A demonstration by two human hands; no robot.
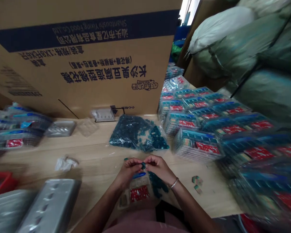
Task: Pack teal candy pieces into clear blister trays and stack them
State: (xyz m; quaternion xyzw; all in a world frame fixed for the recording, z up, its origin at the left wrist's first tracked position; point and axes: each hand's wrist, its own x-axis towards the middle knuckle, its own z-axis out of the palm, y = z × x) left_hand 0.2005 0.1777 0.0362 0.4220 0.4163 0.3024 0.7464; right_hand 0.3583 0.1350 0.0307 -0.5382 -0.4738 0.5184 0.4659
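Observation:
A small dark teal piece is pinched between the fingertips of my left hand and my right hand, which meet in front of my body. Both hands are closed on it; its exact kind is too small to tell. Just below them lies a clear plastic tray with a red and white packet and a blue stick-like item in it. More teal pieces lie beside the tray, partly under my right forearm. Beyond my hands rests a clear plastic bag of teal pieces, with pieces showing at its right side.
A large cardboard box stands along the back. Stacks of filled trays crowd the right, others the left. Empty trays stand front left near a red bin. Crumpled tissue and small loose pieces lie on the table.

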